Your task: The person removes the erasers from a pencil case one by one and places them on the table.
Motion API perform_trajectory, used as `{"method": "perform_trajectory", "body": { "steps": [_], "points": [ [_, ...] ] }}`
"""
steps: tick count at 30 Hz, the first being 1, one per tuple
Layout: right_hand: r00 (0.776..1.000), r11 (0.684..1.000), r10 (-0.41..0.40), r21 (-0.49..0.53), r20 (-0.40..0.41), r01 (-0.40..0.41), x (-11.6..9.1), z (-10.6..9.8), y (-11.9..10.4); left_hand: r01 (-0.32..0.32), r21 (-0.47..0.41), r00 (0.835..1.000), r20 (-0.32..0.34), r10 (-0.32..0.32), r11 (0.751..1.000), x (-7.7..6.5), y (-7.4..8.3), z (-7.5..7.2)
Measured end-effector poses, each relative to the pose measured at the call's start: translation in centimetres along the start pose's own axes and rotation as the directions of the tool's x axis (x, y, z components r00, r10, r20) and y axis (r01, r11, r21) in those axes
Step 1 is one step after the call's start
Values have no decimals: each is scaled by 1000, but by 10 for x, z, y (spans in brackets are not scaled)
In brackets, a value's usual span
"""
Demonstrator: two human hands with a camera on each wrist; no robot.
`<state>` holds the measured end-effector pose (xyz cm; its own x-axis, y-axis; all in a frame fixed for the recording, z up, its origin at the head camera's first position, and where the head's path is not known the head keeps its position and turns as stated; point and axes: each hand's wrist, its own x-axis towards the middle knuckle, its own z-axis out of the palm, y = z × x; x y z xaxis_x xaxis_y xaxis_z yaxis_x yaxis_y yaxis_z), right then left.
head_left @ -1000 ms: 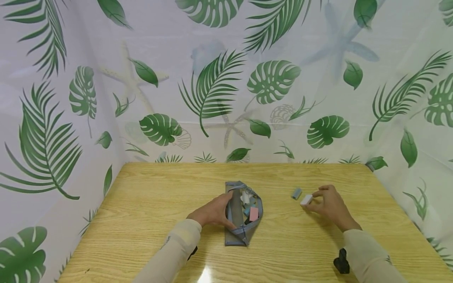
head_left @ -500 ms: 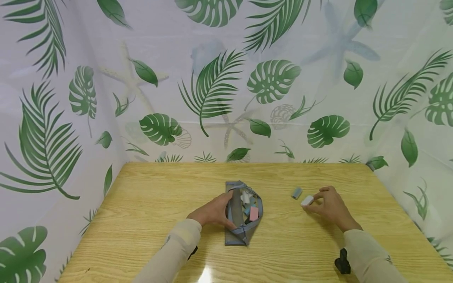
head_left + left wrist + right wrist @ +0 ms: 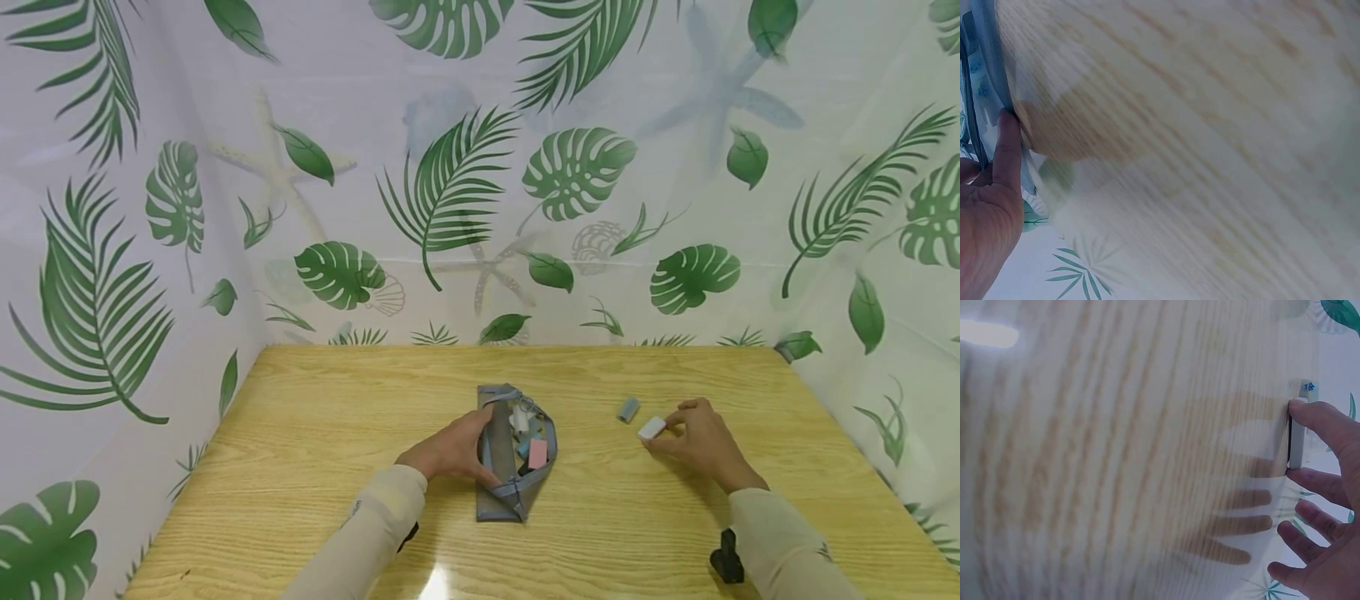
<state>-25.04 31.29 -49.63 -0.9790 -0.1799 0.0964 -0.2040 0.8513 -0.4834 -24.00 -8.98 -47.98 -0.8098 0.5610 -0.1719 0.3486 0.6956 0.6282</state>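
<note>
A grey mesh zip pouch [image 3: 495, 502] with blue edging lies at the table's middle, its mouth open to the right. My left hand [image 3: 452, 448] grips its left side, thumb at the near end and fingers at the far end. Inside show a pink block [image 3: 537, 454], white pieces [image 3: 520, 418] and bluish pieces. To the right, my right hand [image 3: 703, 442] pinches a small white eraser [image 3: 652, 428] by its ends between thumb and index finger, close over the table; the other fingers are spread in the right wrist view. A grey-blue block [image 3: 628, 409] lies just beyond it.
The wood-grain table [image 3: 337, 392] runs back to a white leaf-print curtain [image 3: 480, 275], which also hangs along both sides. A black wrist-camera mount [image 3: 726, 558] sits beneath the right forearm.
The right hand has turned the white eraser slightly and shifted it a little down and right. The left hand, pouch and grey-blue block have stayed put.
</note>
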Motion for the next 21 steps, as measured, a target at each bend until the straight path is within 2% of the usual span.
{"method": "perform_trajectory", "body": {
  "steps": [9, 21],
  "points": [
    [997, 996, 71, -47, 34, -69, -1, -4, -4, -5, 2, 1000, -3, 5, 1000, -1, 1, -1],
    [997, 997, 58, -55, 45, -56, -1, -6, -6, 0, 12, 1000, -2, 0, 1000, 0, 0, 0]
  ]
}}
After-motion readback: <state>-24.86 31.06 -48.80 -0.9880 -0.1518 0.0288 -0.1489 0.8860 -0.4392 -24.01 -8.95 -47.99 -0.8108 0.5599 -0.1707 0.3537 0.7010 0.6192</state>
